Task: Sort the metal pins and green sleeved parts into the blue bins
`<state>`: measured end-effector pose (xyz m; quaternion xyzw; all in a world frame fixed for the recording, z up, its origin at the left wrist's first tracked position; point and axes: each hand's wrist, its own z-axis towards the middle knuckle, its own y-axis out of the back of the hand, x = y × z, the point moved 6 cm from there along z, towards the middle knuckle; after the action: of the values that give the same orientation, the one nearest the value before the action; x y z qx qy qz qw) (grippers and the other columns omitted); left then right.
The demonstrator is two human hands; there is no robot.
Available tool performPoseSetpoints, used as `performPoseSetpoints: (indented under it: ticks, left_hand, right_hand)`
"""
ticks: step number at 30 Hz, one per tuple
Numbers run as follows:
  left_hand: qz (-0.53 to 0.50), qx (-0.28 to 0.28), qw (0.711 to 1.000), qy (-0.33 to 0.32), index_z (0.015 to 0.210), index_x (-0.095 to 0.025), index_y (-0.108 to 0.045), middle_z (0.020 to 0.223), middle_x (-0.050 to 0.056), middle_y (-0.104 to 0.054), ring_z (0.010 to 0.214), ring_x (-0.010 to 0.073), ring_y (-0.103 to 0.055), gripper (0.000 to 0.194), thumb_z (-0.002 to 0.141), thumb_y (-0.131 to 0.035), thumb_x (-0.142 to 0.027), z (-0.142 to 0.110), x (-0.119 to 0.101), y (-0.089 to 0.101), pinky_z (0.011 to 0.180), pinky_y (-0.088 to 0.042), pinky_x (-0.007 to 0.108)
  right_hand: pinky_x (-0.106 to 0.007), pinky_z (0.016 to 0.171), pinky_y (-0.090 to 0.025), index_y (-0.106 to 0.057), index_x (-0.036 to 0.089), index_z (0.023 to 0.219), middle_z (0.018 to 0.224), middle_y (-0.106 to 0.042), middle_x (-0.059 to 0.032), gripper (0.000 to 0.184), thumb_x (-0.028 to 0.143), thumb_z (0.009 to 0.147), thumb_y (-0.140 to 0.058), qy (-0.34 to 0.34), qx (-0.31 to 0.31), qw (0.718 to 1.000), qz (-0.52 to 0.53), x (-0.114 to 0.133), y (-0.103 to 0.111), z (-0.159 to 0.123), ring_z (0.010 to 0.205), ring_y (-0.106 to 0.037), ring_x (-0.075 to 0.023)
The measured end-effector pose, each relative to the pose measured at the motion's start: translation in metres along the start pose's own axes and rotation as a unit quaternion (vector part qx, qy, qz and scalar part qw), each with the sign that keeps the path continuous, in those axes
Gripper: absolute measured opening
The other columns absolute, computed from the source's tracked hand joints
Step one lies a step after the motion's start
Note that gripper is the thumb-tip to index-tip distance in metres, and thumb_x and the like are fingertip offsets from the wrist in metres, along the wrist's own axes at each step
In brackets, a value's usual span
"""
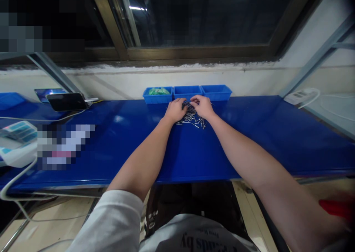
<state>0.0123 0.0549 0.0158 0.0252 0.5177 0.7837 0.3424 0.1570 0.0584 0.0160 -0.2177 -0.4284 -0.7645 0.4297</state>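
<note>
both hands [189, 109] reach forward, loosely curled fingers [195, 98] cupping the metal pieces [191, 115].

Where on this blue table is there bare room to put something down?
Bare patches: right of the right hand, toward the grey frame; and between the forearms, nearer the front edge. Crowded: the metal pieces under both hands, and the far left, with phone and cables.

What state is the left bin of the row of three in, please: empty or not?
Not empty: green material shows inside the bin.
</note>
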Motion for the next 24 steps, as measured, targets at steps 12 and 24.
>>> performPoseSetpoints:
  ticks: [12, 24]
  left_hand:
    - [-0.01, -0.06, 0.997, -0.041, 0.102, -0.016, -0.073, 0.104, 0.011, -0.075, 0.101, 0.0249, -0.068, 0.02, 0.094, -0.055, -0.018, 0.003, -0.003, 0.009, 0.095, -0.051, 0.039]
    - [0.014, -0.054, 0.998, -0.037, 0.101, -0.018, -0.077, 0.102, 0.009, -0.077, 0.096, 0.023, -0.07, 0.025, 0.098, -0.054, -0.028, 0.001, -0.004, 0.011, 0.091, -0.051, 0.035]
  right_hand:
    - [-0.04, 0.084, -0.055, -0.07, 0.017, 0.085, 0.084, -0.074, -0.005, 0.009, 0.014, 0.078, -0.065, -0.012, 0.022, 0.995, 0.092, -0.003, -0.005, 0.006, 0.081, -0.07, -0.0208]
    - [-0.038, 0.083, -0.055, -0.067, 0.018, 0.079, 0.081, -0.074, -0.0051, 0.005, 0.023, 0.079, -0.065, -0.026, -0.007, 0.996, 0.081, 0.001, 0.004, 0.003, 0.08, -0.068, -0.0203]
